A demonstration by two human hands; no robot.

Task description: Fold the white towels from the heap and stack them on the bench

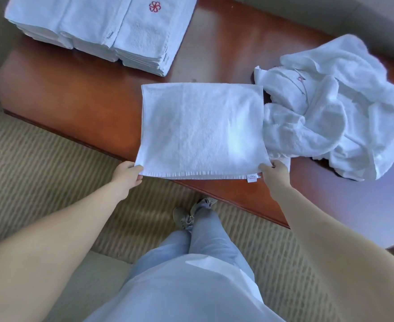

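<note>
left hand (128,175): arm outstretched, thumb on top, pinching a cloth corner
right hand (275,173): arm outstretched, pinching the opposite corner

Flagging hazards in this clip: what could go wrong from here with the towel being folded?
The flat towel overhangs the bench edge where the left hand and right hand pinch its corners; it may slip to the carpet. Its right edge touches the heap, so folding could drag loose towels along.
</note>
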